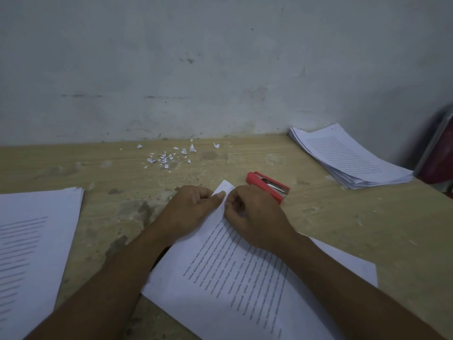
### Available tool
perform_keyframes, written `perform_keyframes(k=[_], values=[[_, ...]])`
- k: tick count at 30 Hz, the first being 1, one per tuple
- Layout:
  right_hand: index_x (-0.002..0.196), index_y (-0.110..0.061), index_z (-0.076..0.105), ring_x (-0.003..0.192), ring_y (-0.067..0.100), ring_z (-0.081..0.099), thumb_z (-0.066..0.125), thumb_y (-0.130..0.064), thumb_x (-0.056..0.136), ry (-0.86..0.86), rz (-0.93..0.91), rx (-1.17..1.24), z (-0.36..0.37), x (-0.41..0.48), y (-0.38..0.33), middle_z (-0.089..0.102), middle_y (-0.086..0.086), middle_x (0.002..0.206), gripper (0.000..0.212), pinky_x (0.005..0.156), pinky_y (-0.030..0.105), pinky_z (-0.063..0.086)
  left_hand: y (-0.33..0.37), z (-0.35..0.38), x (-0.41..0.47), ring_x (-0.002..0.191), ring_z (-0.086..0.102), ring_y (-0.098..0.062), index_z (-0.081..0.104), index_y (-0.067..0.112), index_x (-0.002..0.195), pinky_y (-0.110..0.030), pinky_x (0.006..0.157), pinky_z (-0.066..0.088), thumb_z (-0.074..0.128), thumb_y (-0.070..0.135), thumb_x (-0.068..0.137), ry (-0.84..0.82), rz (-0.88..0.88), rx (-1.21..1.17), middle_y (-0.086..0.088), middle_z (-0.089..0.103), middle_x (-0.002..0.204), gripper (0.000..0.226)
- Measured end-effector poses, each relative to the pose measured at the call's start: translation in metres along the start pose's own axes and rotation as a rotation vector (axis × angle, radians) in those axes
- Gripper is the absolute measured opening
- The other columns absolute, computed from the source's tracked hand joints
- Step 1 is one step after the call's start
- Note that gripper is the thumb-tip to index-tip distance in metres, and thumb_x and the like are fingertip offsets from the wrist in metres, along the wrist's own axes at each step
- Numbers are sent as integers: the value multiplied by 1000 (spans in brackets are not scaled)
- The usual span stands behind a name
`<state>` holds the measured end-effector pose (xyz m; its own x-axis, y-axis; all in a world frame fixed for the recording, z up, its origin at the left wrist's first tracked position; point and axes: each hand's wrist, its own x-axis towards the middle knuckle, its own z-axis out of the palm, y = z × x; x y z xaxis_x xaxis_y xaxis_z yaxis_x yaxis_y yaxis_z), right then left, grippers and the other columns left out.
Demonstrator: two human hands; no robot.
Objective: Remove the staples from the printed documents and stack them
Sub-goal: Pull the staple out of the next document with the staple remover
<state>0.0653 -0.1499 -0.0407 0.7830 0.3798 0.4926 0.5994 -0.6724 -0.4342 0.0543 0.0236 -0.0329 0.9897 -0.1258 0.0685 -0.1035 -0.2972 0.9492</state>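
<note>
- Two hands are meeting at the far corner of the document (245, 278) in the head view, is that right?
- Yes. The left hand (188, 204) is holding that corner, its thumb lying straight along the paper and its other fingers curling in at the edge. The right hand (250, 217) is pinching the same corner from the other side, its fingertips curling tight against the sheet.
- Is a staple showing between them?
- I cannot tell; the fingers are covering that spot. A small dark mark is showing on the bare tip of the corner, just beyond the left thumb.
- Where is the document lying?
- It is lying flat on the table (318, 229), turned at a slant, right in front of the person, with the right forearm passing over it. A second sheet edge is peeking out at its right side.
- What else is sitting on the table?
- A red stapler (268, 186) is lying just beyond the right hand. Torn paper scraps (169, 155) are lying scattered farther back, near the wall (220, 69). A left stack (31, 241) of printed pages is resting at the near left edge, and a right stack (353, 158) is sitting at the far right corner, well apart from the hands.
</note>
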Motion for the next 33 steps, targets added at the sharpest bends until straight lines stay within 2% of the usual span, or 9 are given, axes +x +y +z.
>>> perform_keyframes(k=[5,8,12,16,18,21,26,30,33], values=[[79,-12,59,69,11,47,50,-29,86,105,-15,66,13,-2,0,57,-2,73,21,63,23,39,0,-3,1,72,70,-28,75,5,82,-37,72,55,60,32,94,-20,-8,-75,-15,75,82,33],[77,-10,59,67,12,48,48,-29,86,171,-25,163,14,-3,-2,57,0,72,23,61,24,40,-2,-5,3,74,70,-29,75,4,84,-41,76,54,61,29,94,-40,-16,-119,-18,75,85,31],[79,-9,60,69,10,53,52,-21,89,282,-48,244,8,1,-9,60,-2,74,17,64,24,43,-2,-4,2,75,70,-30,75,5,84,-37,71,53,62,34,91,-76,-10,-120,-18,75,85,32],[88,-19,61,70,-2,54,61,-11,94,346,100,391,-8,12,-7,60,-12,76,10,67,8,39,1,-9,1,66,70,-20,76,13,79,-28,64,55,60,28,94,-46,-60,-207,-11,76,81,27],[87,-18,63,67,-1,53,60,-13,96,299,205,402,-14,25,4,61,-9,76,10,63,8,39,1,-12,2,67,70,-21,76,15,80,-30,67,56,59,31,95,-40,-75,-189,-11,76,81,28],[88,-15,65,74,6,56,57,-17,97,107,287,276,-13,64,23,67,-1,84,13,63,6,38,1,-14,2,73,72,-23,76,13,89,-34,72,57,59,33,96,-56,-99,-162,-8,77,85,27],[93,-4,71,85,19,62,59,-18,95,-161,176,43,3,138,30,71,8,96,18,70,21,42,-3,-18,6,65,63,-22,60,15,83,-33,64,48,65,42,89,0,-136,-122,-6,72,74,28],[89,11,69,82,29,66,60,-12,90,-247,101,-37,22,179,18,71,24,93,24,63,26,42,-8,-19,8,63,46,-22,52,19,74,-32,58,35,66,57,80,25,-101,-106,-13,57,73,42],[86,13,68,83,31,68,60,-6,86,-264,98,-39,34,196,10,71,26,93,20,52,17,43,-9,-19,10,59,43,-18,53,19,72,-26,53,32,69,55,78,44,-104,-125,-10,55,70,40]])
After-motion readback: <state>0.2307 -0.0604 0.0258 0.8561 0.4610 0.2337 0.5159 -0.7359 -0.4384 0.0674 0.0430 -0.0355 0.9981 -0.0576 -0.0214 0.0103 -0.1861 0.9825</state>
